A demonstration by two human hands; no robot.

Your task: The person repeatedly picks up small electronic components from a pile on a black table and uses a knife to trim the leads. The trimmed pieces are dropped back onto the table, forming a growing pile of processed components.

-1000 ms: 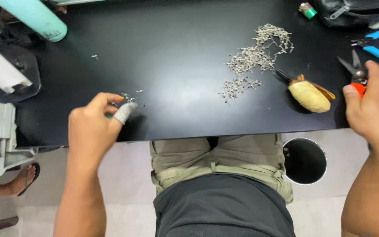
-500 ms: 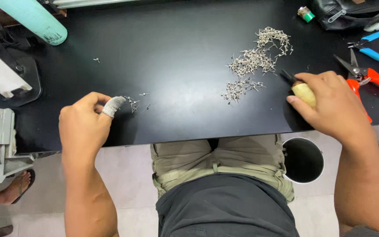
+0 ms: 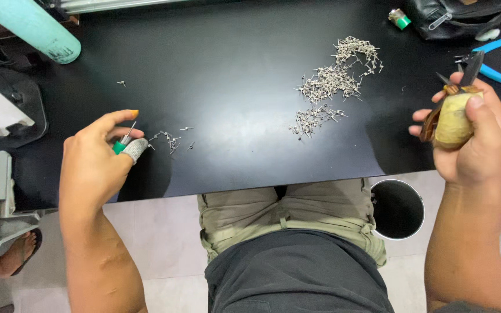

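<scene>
**Two hands at a black bench, each holding a small item**

The left hand (image 3: 97, 159), at the lower left of the frame, pinches a small green-capped part with a metal pin (image 3: 124, 141) between the thumb and a cloth-wrapped fingertip (image 3: 137, 148); the pin points upward. Just right of it lies a small scatter of metal pins (image 3: 169, 139) on the black table (image 3: 233, 87). The right hand (image 3: 474, 139), at the right edge, is closed around pliers with a yellowish taped handle (image 3: 452, 113), their dark tips pointing toward the top of the frame. A large heap of metal pins (image 3: 334, 81) occupies the upper centre, well apart from both hands. Blue-handled cutters (image 3: 497, 58) lie at the upper right, a teal cylinder (image 3: 30, 26) at the upper left, and a small green-ended component (image 3: 399, 18) near the top edge.
</scene>
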